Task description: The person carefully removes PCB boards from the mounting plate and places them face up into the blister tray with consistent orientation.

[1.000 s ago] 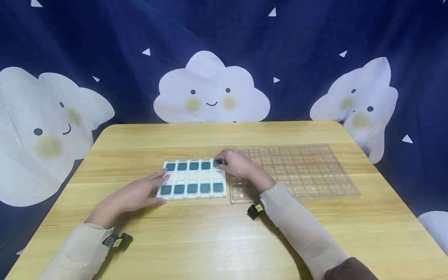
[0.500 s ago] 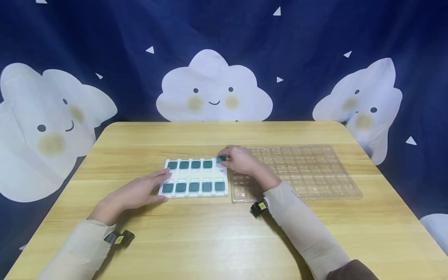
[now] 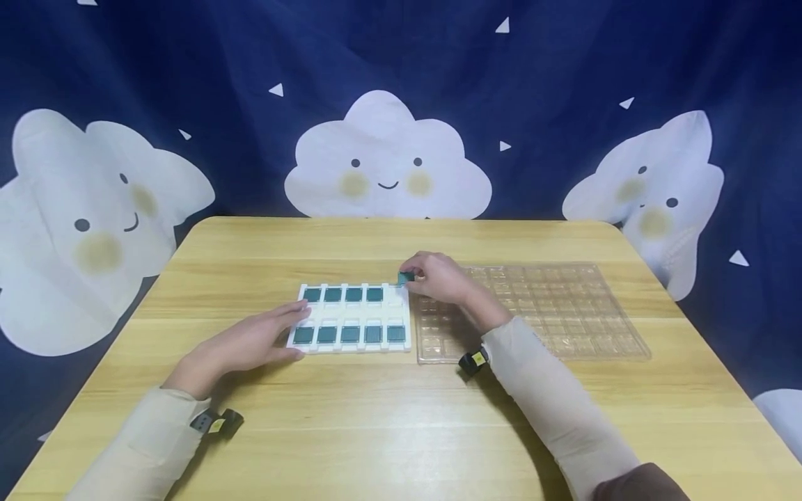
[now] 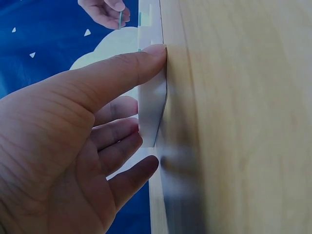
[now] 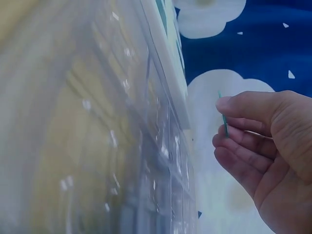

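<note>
A white tray [image 3: 351, 314] with two rows of pockets lies on the table, several small square green circuit boards [image 3: 349, 335] seated in it. The pocket at its far right corner is bare white. My right hand [image 3: 441, 280] pinches one thin green board [image 3: 404, 278] between thumb and fingers, above that corner. In the right wrist view this board [image 5: 224, 117] shows edge-on. My left hand [image 3: 250, 341] rests at the tray's left end, thumb [image 4: 146, 58] along the near edge and fingers loosely extended by the left side.
A clear plastic tray [image 3: 532, 313] with a grid of compartments lies right of the white tray, partly under my right forearm. The wooden table [image 3: 376, 431] ends at the back before a blue curtain [image 3: 388, 56] with clouds. Each wrist carries a small camera [image 3: 473, 362].
My right hand has lifted the green board out of the far right pocket, moving it up and slightly right. The left hand stays at the tray's left end. The head view shifted slightly.
</note>
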Demonstrator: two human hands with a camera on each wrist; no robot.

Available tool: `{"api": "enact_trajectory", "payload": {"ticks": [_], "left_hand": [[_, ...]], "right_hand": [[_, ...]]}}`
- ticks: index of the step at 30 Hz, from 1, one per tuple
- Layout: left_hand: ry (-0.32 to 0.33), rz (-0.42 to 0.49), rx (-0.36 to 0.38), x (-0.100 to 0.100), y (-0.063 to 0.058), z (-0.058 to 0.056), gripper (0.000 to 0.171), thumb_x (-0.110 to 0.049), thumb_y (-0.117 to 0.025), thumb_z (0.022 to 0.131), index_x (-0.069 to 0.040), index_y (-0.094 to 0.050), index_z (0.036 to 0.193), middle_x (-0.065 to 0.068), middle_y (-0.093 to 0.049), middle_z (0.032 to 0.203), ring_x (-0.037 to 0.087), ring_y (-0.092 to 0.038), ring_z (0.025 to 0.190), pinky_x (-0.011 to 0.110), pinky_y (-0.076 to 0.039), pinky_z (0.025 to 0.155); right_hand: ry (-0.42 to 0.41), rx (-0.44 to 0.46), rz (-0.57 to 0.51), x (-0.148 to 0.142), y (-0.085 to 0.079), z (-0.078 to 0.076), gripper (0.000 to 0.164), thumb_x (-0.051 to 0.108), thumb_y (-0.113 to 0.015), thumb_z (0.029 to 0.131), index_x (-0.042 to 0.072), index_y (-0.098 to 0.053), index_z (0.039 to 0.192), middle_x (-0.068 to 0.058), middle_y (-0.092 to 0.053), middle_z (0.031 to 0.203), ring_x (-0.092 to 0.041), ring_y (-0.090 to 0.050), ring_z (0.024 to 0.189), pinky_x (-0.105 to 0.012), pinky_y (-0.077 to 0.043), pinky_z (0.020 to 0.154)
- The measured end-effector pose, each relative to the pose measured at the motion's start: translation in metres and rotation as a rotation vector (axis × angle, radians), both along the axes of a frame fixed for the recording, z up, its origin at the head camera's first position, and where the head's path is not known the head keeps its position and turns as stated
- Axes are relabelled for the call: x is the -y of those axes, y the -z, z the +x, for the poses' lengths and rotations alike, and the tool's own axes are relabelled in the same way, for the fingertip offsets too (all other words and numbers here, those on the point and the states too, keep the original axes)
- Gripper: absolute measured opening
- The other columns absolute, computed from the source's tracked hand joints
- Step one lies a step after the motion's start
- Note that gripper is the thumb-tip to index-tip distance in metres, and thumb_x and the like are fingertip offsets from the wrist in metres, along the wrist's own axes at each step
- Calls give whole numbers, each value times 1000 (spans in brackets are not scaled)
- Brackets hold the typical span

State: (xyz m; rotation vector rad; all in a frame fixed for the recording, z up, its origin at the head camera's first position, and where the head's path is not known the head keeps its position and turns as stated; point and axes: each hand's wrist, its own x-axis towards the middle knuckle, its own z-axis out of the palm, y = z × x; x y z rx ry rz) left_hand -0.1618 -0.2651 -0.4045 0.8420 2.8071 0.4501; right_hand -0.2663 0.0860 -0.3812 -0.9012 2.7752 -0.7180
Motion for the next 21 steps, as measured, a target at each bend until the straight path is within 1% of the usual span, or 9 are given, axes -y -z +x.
{"api": "enact_trajectory", "payload": {"ticks": [3, 7, 10, 16, 21], "left_hand": [[2, -1, -3, 0, 0, 0, 76, -42, -69, 90, 1, -42, 146, 18, -33, 154, 39, -33, 139, 53, -29, 112], [-5, -5, 0, 0, 1, 1, 76, -44, -68, 90, 0, -41, 147, 17, -32, 155, 38, -32, 140, 53, -29, 112], [-4, -3, 4, 0, 1, 1, 77, -44, -68, 90, 0, -41, 147, 17, -32, 155, 38, -32, 140, 53, -28, 112], [-2, -1, 9, 0, -1, 1, 76, -43, -68, 90, 1, -41, 146, 19, -33, 154, 39, -32, 139, 54, -28, 112], [-5, -2, 11, -1, -2, 2, 76, -42, -69, 90, 1, -42, 146, 19, -33, 154, 40, -32, 139, 54, -28, 112]], "right_hand": [[-3, -5, 5, -3, -1, -3, 35, 18, -73, 88, 7, -67, 121, -5, -65, 109, -22, -61, 100, -36, -52, 89], [-7, -13, 17, -7, 0, -7, 36, 19, -73, 88, 6, -67, 121, -6, -66, 109, -22, -62, 100, -35, -52, 90], [-7, -3, 17, -9, 1, -10, 37, 19, -73, 87, 6, -67, 121, -6, -66, 109, -22, -62, 101, -36, -52, 91], [-10, 17, -17, -15, 3, -15, 37, 19, -74, 85, 6, -67, 119, -7, -65, 109, -24, -61, 101, -38, -51, 92], [-14, 10, -33, -20, 7, -21, 36, 17, -74, 85, 3, -66, 116, -8, -64, 108, -24, -61, 101, -36, -52, 92]]}}
